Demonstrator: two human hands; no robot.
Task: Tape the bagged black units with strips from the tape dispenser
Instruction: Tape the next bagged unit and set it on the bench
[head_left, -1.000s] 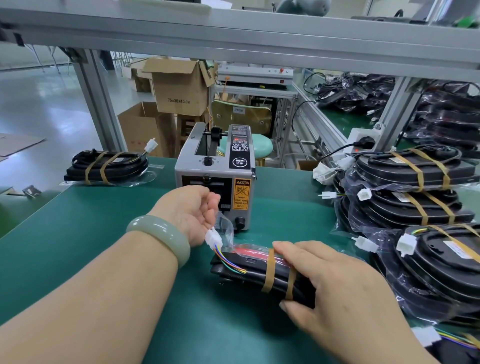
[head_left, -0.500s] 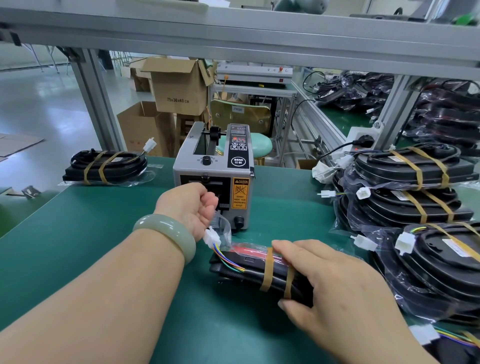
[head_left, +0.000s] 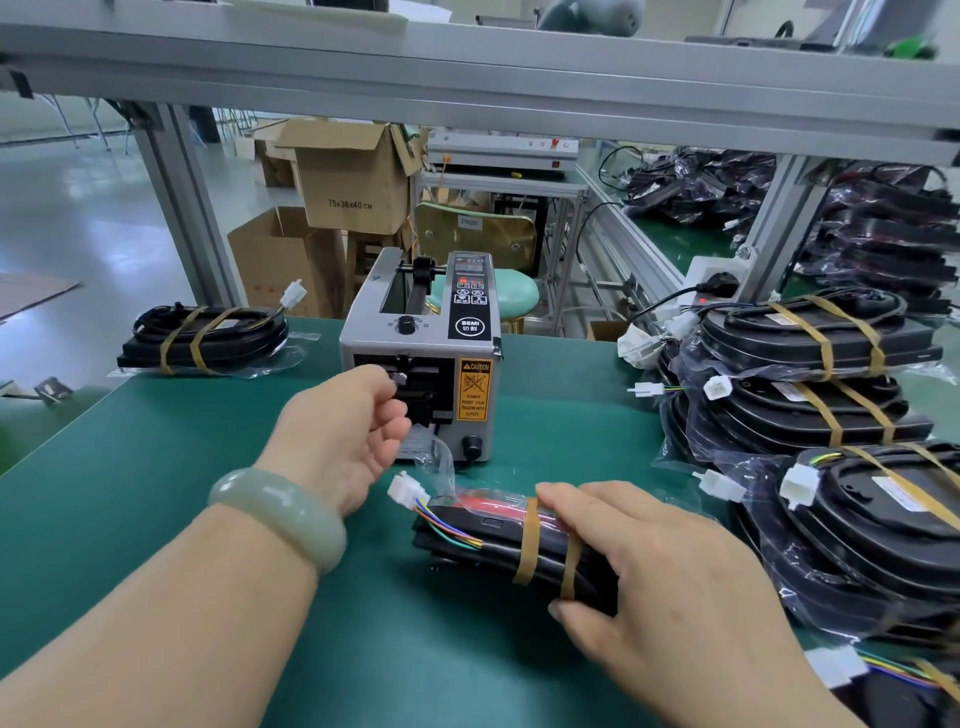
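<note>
Head view, single angle. Left hand is raised in front of the tape dispenser, palm turned inward, fingers loosely curled, with thumb and forefinger tips together right at the dark outlet slot. A small shiny bit shows at the forefinger tip; cannot tell whether it is a strip being pinched or part of the machine. A pale green bangle sits on that wrist. Right hand grasps the bagged black unit, which lies on the green bench mat just in front of the dispenser: fingers are laid over the top of the unit and the thumb is hooked under its near edge. Two tan tape bands wrap the unit just beside the fingertips. Its white connector, on coloured wires, pokes out at the left end, and the clear bag mouth stands up loose just beside the left palm. To the right, touching the mat edge, is a stack of taped units in bags. One more taped unit lies well apart at the far left of the bench. Cardboard boxes stand on the floor beyond the dispenser.
</note>
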